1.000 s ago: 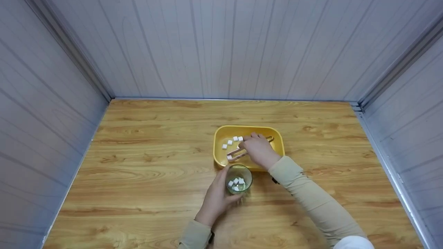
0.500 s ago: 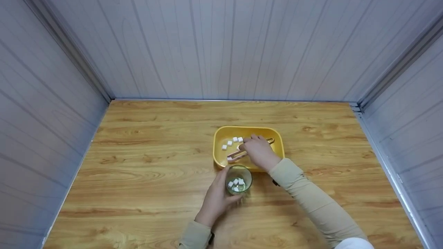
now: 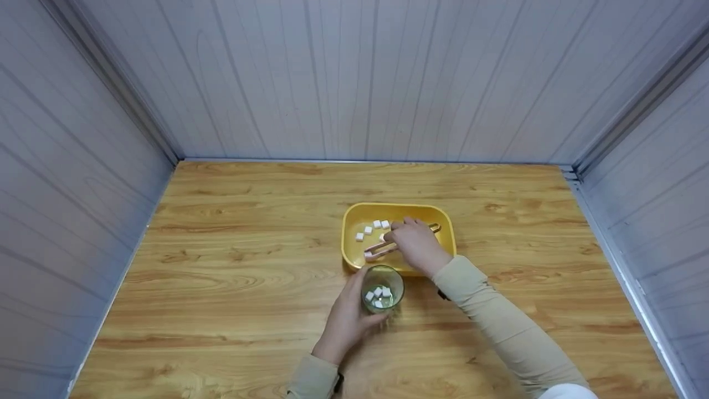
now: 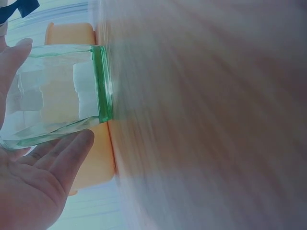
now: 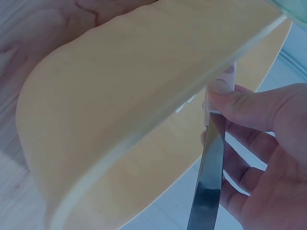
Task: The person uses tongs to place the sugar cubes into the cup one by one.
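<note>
In the head view my left hand (image 3: 344, 326) holds a clear greenish drinking glass (image 3: 397, 288) by its side. Several white cubes (image 3: 386, 291) lie at the bottom of this glass. The left wrist view shows thumb and fingers on opposite sides of the glass (image 4: 72, 100). My right hand (image 3: 416, 244) pinches metal tongs (image 5: 208, 177) with pinkish ends, over the yellow tray (image 3: 350, 260). At the tongs' tips a white cube (image 3: 368, 254) sits between the two arms. Another white cube (image 3: 382, 237) is partly hidden by my right fingers.
Several more white cubes (image 3: 368, 230) lie in the tray's left part. The tray stands on a wood-grain table (image 3: 238, 266), just beyond the glass. Pale panel walls (image 3: 354, 83) enclose the table at the back and both sides.
The arms of the tongs have come closer together around the white cube at their tips. My left hand and the glass have stayed in place.
</note>
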### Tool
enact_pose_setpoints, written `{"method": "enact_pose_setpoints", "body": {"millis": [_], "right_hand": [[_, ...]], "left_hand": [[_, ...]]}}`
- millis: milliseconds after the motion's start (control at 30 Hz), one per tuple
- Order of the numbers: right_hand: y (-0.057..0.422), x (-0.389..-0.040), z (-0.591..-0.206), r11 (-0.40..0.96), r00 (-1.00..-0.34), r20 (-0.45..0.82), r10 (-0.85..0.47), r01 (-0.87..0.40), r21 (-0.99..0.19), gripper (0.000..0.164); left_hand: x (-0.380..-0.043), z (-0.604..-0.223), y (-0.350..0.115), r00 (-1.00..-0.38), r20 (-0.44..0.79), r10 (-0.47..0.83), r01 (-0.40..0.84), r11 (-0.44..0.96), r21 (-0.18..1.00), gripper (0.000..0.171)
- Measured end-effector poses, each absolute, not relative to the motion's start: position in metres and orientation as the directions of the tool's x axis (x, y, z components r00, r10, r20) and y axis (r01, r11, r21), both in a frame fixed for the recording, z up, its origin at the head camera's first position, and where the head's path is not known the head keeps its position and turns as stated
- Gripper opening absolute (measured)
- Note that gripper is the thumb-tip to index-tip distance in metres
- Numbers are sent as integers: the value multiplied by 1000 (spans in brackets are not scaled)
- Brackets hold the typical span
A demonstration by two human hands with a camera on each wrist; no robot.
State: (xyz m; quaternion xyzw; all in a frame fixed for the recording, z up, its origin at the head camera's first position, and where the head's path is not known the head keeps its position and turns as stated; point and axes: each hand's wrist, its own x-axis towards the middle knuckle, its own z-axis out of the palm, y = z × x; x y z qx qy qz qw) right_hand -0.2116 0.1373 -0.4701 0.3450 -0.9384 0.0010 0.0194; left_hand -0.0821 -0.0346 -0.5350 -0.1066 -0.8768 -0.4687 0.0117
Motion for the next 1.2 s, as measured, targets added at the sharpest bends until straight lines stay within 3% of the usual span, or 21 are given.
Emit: {"method": "enact_pose_setpoints", "body": {"millis": [1200], "right_hand": [[160, -206, -442, 805, -807, 82, -584, -589, -67, 32]], "left_hand": [[-83, -533, -35, -981, 80, 175, 163, 530, 832, 98]]}}
